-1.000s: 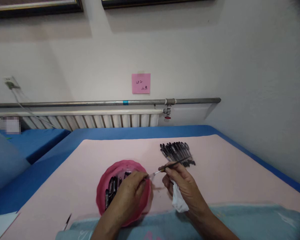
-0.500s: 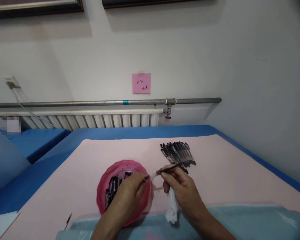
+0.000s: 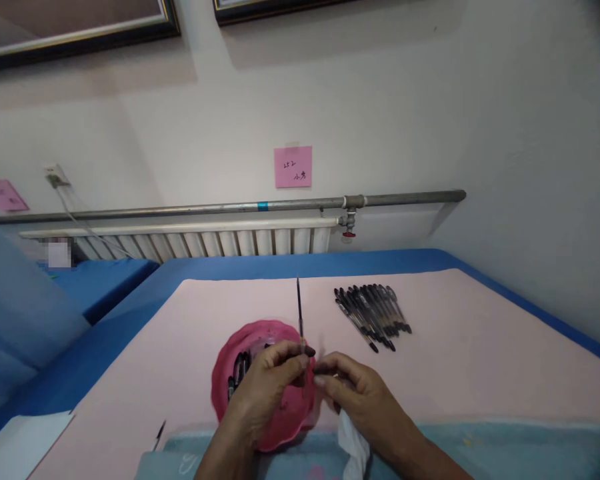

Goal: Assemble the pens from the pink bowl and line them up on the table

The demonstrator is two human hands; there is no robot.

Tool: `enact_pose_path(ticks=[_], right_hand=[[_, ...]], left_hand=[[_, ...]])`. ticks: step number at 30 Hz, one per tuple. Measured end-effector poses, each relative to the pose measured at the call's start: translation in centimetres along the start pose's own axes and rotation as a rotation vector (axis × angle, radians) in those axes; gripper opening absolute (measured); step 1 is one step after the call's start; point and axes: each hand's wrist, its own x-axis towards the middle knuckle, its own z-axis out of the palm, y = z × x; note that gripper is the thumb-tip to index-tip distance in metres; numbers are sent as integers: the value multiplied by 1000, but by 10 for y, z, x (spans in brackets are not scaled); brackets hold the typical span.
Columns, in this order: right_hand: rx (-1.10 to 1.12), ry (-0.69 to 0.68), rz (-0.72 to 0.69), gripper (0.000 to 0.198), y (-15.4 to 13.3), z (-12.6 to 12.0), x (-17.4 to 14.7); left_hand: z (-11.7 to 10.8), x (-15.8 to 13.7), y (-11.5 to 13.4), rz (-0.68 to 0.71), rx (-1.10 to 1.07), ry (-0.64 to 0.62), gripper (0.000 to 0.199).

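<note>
A slim pen refill, dark above and paler below, stands upright between the thumb and forefinger of my left hand. That hand is over the pink bowl, in which several black pen parts lie, some hidden behind my wrist. Just to the right, my right hand is closed, thumb and forefinger tips pinched near the refill's lower end; whether they hold anything small I cannot make out. A white tissue hangs from under its curled fingers.
Behind my right hand, several black pens lie in a row on the pink table cover. A single pen is near the front left, by a teal cloth. White paper lies at the left edge.
The dark refill was slanted in my right hand; now it is upright in my left. The view has shifted slightly, and the row of pens looks unchanged.
</note>
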Motion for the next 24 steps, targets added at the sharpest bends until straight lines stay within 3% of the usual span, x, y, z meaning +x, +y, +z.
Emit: enact_pose_path(ticks=[4, 8, 12, 16, 20, 24], right_hand=[[-47, -50, -33, 13, 0, 7, -2], [-10, -64, -1, 10, 0, 9, -2], [92, 6, 78, 9, -1, 3, 1], [186, 76, 128, 15, 3, -7, 8], [210, 82, 134, 16, 8, -11, 13], [192, 89, 137, 16, 9, -11, 12]], left_hand=[[8, 0, -4, -6, -106, -42, 22], [6, 0, 0, 11, 22, -30, 27], [-16, 0, 13, 80, 176, 189, 38], [-40, 3, 18, 104, 372, 387, 31], [-46, 6, 14, 148, 710, 435, 18], [-46, 6, 12, 113, 894, 416, 16]])
